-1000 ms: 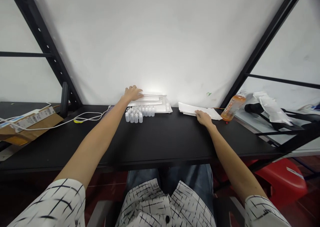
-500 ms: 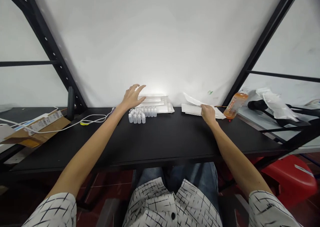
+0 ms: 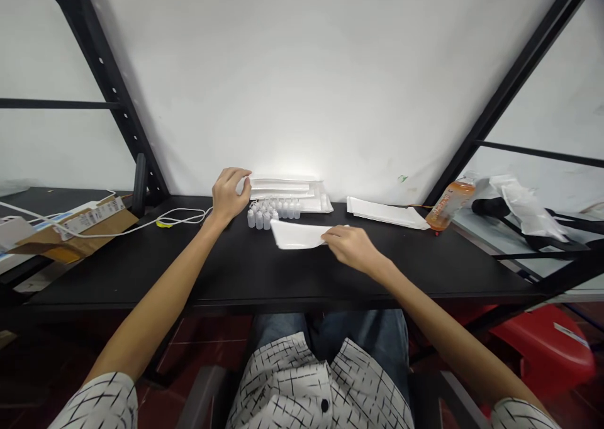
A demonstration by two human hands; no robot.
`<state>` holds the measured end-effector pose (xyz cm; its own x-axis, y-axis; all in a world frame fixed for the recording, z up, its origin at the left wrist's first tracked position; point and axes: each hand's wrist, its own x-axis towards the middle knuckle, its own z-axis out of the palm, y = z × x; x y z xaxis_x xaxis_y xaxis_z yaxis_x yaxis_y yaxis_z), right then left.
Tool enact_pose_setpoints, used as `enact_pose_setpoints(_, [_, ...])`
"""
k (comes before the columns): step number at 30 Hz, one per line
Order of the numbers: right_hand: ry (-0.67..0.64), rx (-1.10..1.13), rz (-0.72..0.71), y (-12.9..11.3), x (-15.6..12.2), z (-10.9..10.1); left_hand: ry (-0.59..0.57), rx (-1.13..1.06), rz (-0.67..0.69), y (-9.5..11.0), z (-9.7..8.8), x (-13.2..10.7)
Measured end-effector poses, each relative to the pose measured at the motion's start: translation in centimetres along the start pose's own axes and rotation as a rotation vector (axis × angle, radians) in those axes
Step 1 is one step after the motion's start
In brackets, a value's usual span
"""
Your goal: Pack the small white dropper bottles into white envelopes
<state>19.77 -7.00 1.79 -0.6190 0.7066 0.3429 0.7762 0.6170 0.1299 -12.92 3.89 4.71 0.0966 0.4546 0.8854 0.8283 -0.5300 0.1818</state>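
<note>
My right hand [image 3: 353, 246] pinches one end of a white padded envelope [image 3: 298, 235], which hangs flat just over the dark tabletop [image 3: 283, 278]. Its free end points left, in front of a cluster of small translucent dropper bottles [image 3: 260, 218]. To the left of these bottles, my left hand [image 3: 231, 194] is raised with curved fingers, the thumb apart from them and nothing visible between. Behind the bottles lies a stack of white envelopes [image 3: 318, 202] against the wall. A second pile of white envelopes [image 3: 387, 213] rests at the right.
An orange drink bottle [image 3: 450, 204] leans at the right end, near a clear plastic bag [image 3: 526, 206]. On the left are a cardboard box [image 3: 101, 231] and a white cable [image 3: 182, 219]. Black shelf posts [image 3: 125, 111] rise on both sides.
My right hand has lifted an envelope off the right pile and carried it left to the middle of the table. My left hand has drawn slightly left, its fingers more curled.
</note>
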Motion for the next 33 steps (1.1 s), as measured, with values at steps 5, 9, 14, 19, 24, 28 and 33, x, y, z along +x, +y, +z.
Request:
enact_pose_setpoints(5, [-0.176,0.094,-0.103,-4.6,2.3,0.6,0.050,0.043,-0.023,-1.3,-0.4,-0.8])
enact_pose_setpoints(9, [-0.092,0.296,0.078,-4.4,6.6,0.5,0.002,0.059,-0.046,-1.6,-0.3,-1.7])
enact_pose_setpoints(14, [0.062,0.300,0.289,-3.8,13.4,1.5,-0.065,0.075,-0.054,-1.0,-0.1,-2.2])
enact_pose_setpoints(19, [0.045,0.265,0.328,-4.5,16.5,3.6,-0.109,0.078,-0.040,-0.4,-0.1,-2.4])
enact_pose_setpoints(24, [0.034,0.256,0.315,-4.9,16.5,4.6,-0.118,0.065,-0.050,-0.2,-0.1,-2.5])
enact_pose_setpoints(28, [0.018,0.266,0.272,-4.5,16.4,4.3,-0.097,0.057,-0.027,0.0,0.0,-2.6])
enact_pose_setpoints(33, [0.085,0.442,0.312,-2.6,15.8,3.3,0.038,0.031,0.122,0.2,0.3,-2.6])
